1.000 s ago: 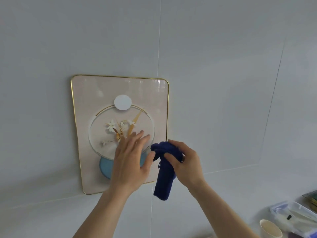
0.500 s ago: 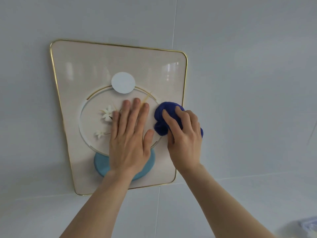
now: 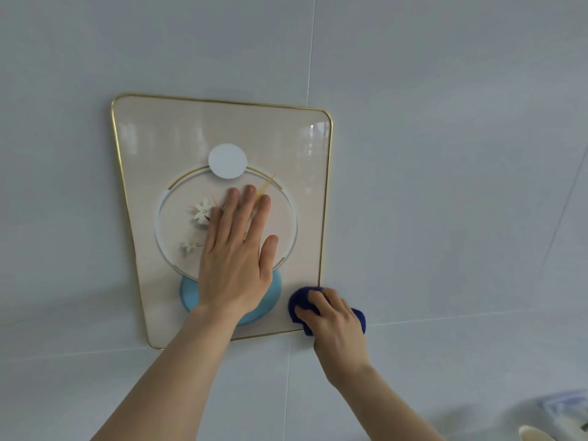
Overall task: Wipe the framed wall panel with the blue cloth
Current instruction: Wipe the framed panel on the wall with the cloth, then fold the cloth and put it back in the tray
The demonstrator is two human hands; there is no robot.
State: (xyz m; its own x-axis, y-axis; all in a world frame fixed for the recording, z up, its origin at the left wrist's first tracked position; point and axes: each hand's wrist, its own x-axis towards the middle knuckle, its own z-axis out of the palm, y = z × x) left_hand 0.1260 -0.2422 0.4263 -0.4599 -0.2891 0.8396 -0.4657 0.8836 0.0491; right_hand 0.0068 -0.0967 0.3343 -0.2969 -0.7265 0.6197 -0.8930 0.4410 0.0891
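A framed wall panel (image 3: pixel 152 148) with a thin gold rim hangs on a pale tiled wall; it shows a ring, white flowers and a light blue disc. My left hand (image 3: pixel 237 253) lies flat on the panel's middle, fingers spread and pointing up, holding nothing. My right hand (image 3: pixel 334 319) presses a bunched dark blue cloth (image 3: pixel 300 302) against the panel's lower right corner, over the gold rim. Most of the cloth is hidden under my fingers.
Grey wall tiles surround the panel, with a vertical seam (image 3: pixel 310 58) above it and a horizontal seam (image 3: pixel 461 316) to the right. At the bottom right corner a pale cup rim (image 3: pixel 537 433) and a blurred clear plastic container (image 3: pixel 569 409) show.
My right hand slid the cloth down from beside the ring to the panel's lower right corner. My left hand stays flat on the panel. Before that, both hands had risen onto the panel.
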